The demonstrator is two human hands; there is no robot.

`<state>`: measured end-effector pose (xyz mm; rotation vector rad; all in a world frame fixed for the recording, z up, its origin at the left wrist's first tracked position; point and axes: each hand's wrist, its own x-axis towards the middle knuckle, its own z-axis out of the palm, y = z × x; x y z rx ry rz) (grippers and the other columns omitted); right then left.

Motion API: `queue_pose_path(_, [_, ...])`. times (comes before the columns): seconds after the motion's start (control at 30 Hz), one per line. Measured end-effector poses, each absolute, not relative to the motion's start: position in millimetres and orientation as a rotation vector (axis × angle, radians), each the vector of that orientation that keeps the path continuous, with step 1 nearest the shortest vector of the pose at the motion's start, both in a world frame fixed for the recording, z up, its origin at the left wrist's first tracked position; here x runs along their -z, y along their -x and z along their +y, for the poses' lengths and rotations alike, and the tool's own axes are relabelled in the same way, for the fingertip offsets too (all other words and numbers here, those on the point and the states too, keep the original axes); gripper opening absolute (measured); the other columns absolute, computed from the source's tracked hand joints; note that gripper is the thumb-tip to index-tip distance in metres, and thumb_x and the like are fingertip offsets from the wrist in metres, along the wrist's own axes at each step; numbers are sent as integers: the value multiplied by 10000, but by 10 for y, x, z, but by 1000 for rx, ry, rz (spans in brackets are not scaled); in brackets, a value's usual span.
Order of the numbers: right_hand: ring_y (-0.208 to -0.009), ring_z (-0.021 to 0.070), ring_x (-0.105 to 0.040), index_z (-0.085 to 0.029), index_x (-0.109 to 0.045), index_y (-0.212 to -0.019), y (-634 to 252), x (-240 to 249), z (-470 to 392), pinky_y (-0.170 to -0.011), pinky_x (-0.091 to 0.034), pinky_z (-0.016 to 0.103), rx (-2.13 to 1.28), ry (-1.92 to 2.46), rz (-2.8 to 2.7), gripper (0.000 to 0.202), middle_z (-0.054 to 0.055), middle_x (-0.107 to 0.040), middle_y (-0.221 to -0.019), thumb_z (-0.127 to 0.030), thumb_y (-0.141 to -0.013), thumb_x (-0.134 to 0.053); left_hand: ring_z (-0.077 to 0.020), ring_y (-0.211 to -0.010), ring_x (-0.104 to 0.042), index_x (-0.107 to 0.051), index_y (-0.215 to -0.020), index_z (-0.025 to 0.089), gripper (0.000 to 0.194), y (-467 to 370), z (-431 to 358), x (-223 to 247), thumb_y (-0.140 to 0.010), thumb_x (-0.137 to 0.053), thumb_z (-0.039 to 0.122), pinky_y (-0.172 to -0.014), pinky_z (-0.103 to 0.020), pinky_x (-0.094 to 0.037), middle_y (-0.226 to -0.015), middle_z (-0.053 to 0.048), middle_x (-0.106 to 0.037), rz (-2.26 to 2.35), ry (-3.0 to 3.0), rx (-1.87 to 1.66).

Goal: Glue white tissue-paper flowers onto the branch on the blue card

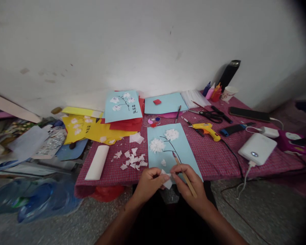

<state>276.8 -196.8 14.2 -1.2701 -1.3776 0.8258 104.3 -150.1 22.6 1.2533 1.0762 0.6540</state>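
At the table's front edge my left hand (152, 180) pinches a small piece of white paper (166, 180). My right hand (190, 183) holds a wooden-handled brush (185, 175), its dark tip pointing up and away, while its fingertips meet the paper's right side. Both hands are over the lower end of a light blue sheet (186, 146). That sheet bears dark painted stems and two fluffy white paper flowers (157, 145), (171, 134), plus a small white scrap (163, 162). White paper pieces (134, 160) lie scattered to the left of it.
A folded white paper (97, 162) lies at the left. Finished-looking blue flower sheet (122, 107) and yellow sheets (91, 131) are behind. At the right are a yellow glue gun (206, 130), scissors (210, 115), paint bottles (214, 92), a paper cup (228, 93) and a corded white power bank (257, 148).
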Motion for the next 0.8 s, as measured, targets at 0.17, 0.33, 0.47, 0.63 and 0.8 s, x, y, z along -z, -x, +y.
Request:
queue_pose_path(0.17, [-806, 190, -602, -247, -571, -951, -2766, -120, -1954, -731, -483, 314, -867, 1278, -1167, 60, 24, -629, -898, -281, -911, -599, -89, -496, -500, -568, -602, 149, 371, -1056, -1519, -211, -724, -750, 448, -479, -189, -358, -550, 19, -573, 1068, -1228, -643])
queue_pose_path(0.33, [-758, 174, -578, -239, -570, -938, -2779, -124, -1920, -667, -463, 285, -946, 1252, -968, 104, 18, -639, -894, -290, -883, -642, -92, -494, -503, -571, -609, 150, 347, -1043, -1530, -170, -752, -729, 424, -482, -191, -350, -545, 14, -583, 1079, -1256, -638])
queue_pose_path(0.47, [-726, 169, -573, -240, -580, -938, -2798, -123, -1893, -676, -460, 296, -948, 1225, -892, 99, 6, -634, -865, -276, -879, -651, -102, -502, -534, -587, -637, 148, 333, -1033, -1537, -156, -771, -714, 425, -486, -194, -364, -566, 1, -606, 1081, -1238, -639])
queue_pose_path(0.63, [-732, 165, -572, -245, -572, -941, -2811, -149, -1836, -681, -461, 294, -914, 1235, -932, 85, 0, -620, -863, -272, -893, -637, -110, -507, -555, -577, -662, 150, 319, -998, -1603, -155, -773, -715, 415, -489, -200, -401, -603, -7, -623, 1061, -1183, -658])
queue_pose_path(0.8, [-771, 171, -581, -241, -565, -967, -2715, -246, -1649, -702, -461, 289, -749, 1272, -1257, 60, 4, -599, -863, -242, -911, -589, -113, -529, -561, -596, -698, 138, 309, -899, -1757, -86, -780, -717, 410, -498, -208, -429, -639, -16, -630, 1009, -1113, -652])
